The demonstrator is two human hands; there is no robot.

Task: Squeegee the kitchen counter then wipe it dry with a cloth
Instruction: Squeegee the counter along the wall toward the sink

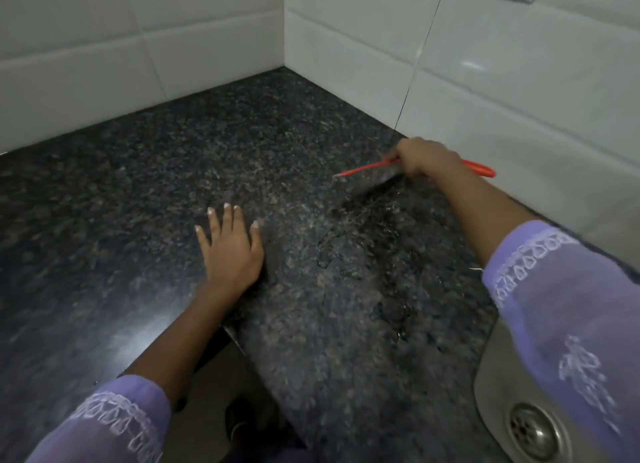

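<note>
Gripping red squeegee [367, 168] w/ right hand [424, 158] on wet table [311, 144]; left hand [232, 251] flat, open, left of squeegee.

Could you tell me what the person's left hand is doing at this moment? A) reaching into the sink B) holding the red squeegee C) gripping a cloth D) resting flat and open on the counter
D: the left hand lies palm-down with fingers spread on the dark counter, while the right hand grips the red squeegee.

Red squeegee [367, 167] on wet counter [138, 192]
</note>
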